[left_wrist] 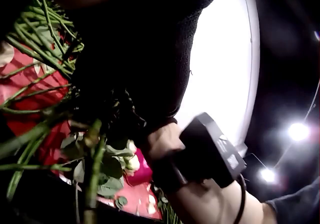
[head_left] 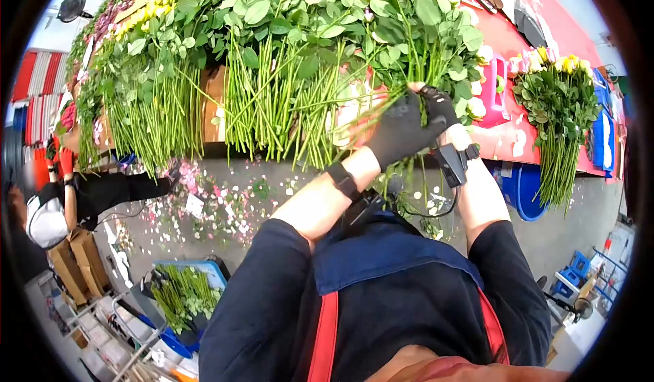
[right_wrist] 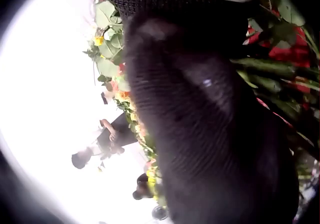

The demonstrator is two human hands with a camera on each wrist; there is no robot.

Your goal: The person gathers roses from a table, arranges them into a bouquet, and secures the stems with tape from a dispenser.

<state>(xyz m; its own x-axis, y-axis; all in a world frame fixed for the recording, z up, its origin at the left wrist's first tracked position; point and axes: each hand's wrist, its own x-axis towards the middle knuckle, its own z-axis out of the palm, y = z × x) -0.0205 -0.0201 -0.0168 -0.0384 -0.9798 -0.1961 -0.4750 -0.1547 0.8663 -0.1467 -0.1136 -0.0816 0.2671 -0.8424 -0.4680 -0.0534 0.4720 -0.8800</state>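
Both hands wear black gloves and meet at a bunch of rose stems (head_left: 424, 116) over the red table's front edge. My left hand (head_left: 402, 133) has its back to the head camera, its fingers and thumb closing round the stems. Close above it, my right hand (head_left: 437, 106) grips the same bunch, bare fingertips showing at the glove's end. Leafy tops (head_left: 426, 31) of the bunch point away from me, and cut ends hang below the hands. In the left wrist view, green stems (left_wrist: 95, 174) stand in front. The right wrist view is mostly filled by a dark glove (right_wrist: 200, 114).
Many roses (head_left: 266, 89) lie along the table, stems overhanging its edge. At right are a pink container (head_left: 497, 92), another rose bunch (head_left: 555, 102) and a blue bin (head_left: 528, 191). Petals litter the floor (head_left: 218, 205). A person (head_left: 54, 208) works at far left, near a crate of stems (head_left: 180, 297).
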